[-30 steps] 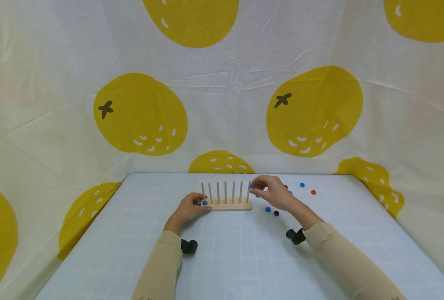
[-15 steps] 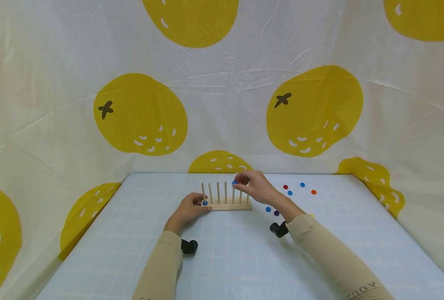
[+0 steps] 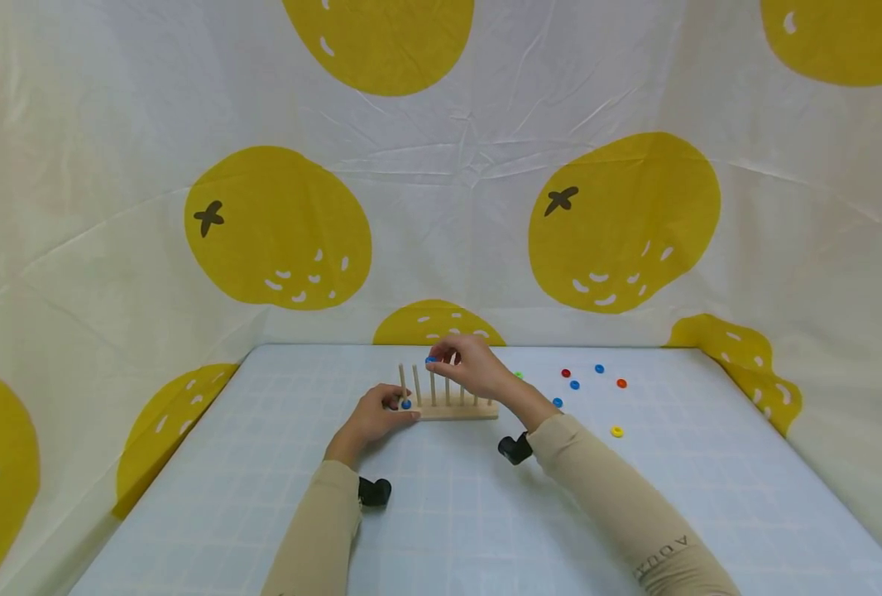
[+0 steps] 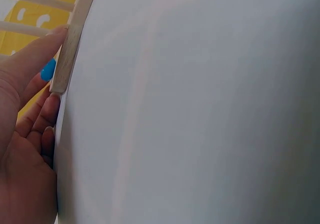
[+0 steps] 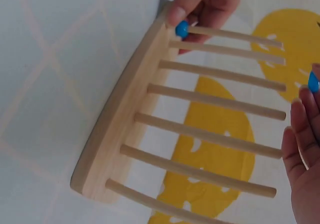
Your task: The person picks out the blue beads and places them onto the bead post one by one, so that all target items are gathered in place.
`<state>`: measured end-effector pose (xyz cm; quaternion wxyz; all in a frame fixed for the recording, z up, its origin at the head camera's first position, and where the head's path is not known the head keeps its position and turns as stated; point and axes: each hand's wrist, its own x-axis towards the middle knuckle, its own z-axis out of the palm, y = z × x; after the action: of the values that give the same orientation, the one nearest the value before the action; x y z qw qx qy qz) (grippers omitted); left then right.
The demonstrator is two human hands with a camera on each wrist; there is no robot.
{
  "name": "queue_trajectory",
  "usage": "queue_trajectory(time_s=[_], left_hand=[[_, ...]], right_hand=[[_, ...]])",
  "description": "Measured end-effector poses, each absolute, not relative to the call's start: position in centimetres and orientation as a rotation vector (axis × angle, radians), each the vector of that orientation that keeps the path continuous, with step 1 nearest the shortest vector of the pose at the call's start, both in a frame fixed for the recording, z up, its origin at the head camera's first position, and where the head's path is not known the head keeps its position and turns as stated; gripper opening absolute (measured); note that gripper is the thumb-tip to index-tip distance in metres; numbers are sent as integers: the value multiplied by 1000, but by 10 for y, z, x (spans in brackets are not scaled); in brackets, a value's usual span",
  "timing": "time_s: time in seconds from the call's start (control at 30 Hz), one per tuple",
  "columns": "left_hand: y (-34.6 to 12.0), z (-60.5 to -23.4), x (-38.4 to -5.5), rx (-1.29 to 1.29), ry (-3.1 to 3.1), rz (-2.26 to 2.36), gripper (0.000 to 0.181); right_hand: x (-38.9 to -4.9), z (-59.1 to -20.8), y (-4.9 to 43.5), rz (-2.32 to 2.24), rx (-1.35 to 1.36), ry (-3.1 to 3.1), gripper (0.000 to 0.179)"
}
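Observation:
A pale wooden peg rack [image 3: 456, 411] with a row of upright pegs stands on the table. My left hand [image 3: 371, 411] grips its left end, the thumb along the front of the base and the other fingers behind. One blue ring [image 5: 181, 30] sits low on the leftmost peg, beside the left thumb. Above the rack, my right hand [image 3: 473, 367] pinches another blue ring [image 3: 430, 360] between thumb and fingertips, at the height of the peg tops near the third peg from the left. In the right wrist view this held ring [image 5: 313, 82] is partly cut off by the frame edge.
Loose rings lie right of the rack: a red ring [image 3: 566, 373], an orange ring [image 3: 622, 383], a yellow ring [image 3: 617, 431], a green ring [image 3: 519, 375] and several blue ones. A fruit-print curtain [image 3: 441, 207] hangs behind the table [image 3: 441, 513].
My right hand has carried the blue ring leftward along the peg tops from the rack's right end. Its forearm now covers a blue and a dark ring. My left hand keeps its grip.

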<state>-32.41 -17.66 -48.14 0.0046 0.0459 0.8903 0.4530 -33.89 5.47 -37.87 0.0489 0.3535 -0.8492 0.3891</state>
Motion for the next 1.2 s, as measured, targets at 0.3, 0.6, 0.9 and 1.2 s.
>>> queue_trajectory(time_s=[0.3, 0.6, 0.9, 1.2], left_hand=[[-177, -481, -325, 146, 2790, 1430, 42], [-177, -479, -323, 165, 2785, 1452, 40], [-177, -480, -323, 169, 2775, 1442, 42], [-179, -482, -324, 161, 2790, 1402, 41]], right_hand=[[-347, -381, 34, 1137, 1086, -2598, 15], [-355, -384, 22, 1120, 1117, -2579, 14], [-355, -384, 10, 1113, 1155, -2605, 13], [-354, -391, 6, 1109, 1133, -2667, 18]])
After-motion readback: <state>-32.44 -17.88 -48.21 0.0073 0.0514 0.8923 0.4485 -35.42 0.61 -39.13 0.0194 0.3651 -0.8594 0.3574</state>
